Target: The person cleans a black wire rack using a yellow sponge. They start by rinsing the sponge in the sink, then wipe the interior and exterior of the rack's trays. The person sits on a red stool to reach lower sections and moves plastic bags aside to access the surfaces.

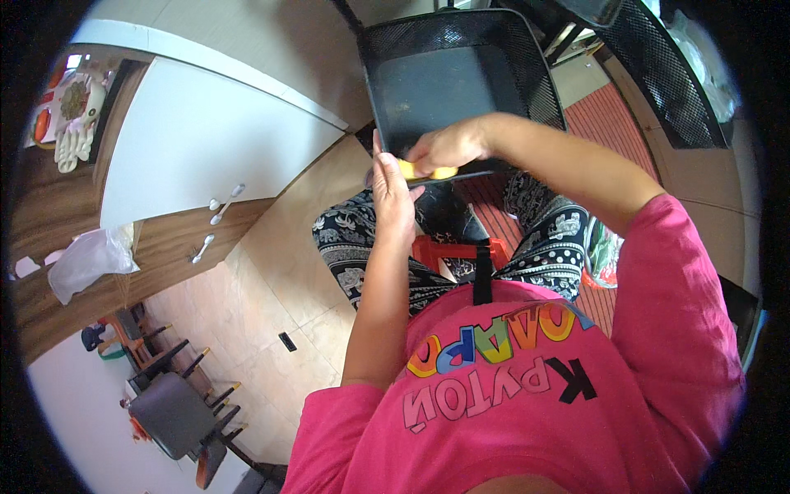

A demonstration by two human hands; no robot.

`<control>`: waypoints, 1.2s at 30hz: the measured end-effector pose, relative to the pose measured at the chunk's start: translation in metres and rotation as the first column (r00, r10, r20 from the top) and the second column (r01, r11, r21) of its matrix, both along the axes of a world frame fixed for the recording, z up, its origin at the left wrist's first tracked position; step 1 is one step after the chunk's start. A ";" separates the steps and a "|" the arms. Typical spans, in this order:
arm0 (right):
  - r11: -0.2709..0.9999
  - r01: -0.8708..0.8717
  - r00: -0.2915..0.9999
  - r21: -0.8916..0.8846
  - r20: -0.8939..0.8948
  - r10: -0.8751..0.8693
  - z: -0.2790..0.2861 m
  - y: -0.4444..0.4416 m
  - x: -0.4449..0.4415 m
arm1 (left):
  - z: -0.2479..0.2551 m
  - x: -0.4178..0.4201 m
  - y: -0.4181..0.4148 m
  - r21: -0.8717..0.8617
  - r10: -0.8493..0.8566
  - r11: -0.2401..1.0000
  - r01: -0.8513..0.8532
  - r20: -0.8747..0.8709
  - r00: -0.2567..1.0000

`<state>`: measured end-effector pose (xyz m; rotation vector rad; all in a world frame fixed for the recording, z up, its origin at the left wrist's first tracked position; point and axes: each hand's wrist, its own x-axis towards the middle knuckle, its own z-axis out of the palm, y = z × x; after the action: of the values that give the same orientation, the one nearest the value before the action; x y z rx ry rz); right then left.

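Note:
A black mesh-sided tray [432, 80] lies before me, its solid floor facing up and pale specks showing on it. My left hand [393, 194] grips the tray's near left corner, thumb up along the rim. Inside the near edge, my right hand [449, 148] presses a yellow sponge or cloth [443, 173] against the tray. The fingers of that hand partly cover the yellow piece. Part of the near wall is hidden behind both hands.
A white cabinet door [216, 142] with handles stands left. Below my lap is a red plastic stool [460, 250]. Another black mesh tray [666, 74] is at the upper right, near a striped red mat [608, 123]. A dark chair [173, 414] stands at the lower left.

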<state>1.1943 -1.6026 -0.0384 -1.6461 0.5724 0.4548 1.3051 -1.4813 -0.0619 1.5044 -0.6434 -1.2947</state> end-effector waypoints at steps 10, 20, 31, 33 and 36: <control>-0.065 0.076 0.997 -0.995 0.076 0.002 -0.092 -0.098 -0.029 | 0.003 0.018 -0.001 -0.040 -0.004 0.999 -0.007 -0.253 0.967; -0.125 0.334 0.942 -0.934 0.326 0.084 -0.070 -0.094 -0.003 | 0.010 0.018 0.002 0.019 -0.081 0.996 0.086 -0.194 0.978; 0.559 0.213 0.904 -0.802 0.379 0.199 -0.085 -0.021 0.001 | -0.009 0.022 -0.004 -0.110 -0.088 0.991 0.076 -0.107 0.990; 0.615 -0.001 0.918 -0.789 0.243 0.314 -0.088 0.002 0.002 | -0.016 0.022 -0.002 -0.114 -0.080 0.991 0.069 -0.097 0.992; 0.876 -0.127 0.955 -0.465 0.181 0.234 -0.065 -0.002 -0.005 | -0.018 0.015 -0.005 -0.135 -0.062 0.990 0.047 -0.115 0.991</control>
<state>1.1891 -1.6047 -0.1035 -2.1785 0.3614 0.2672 1.3198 -1.4862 -0.0803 1.3004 -0.6834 -1.3456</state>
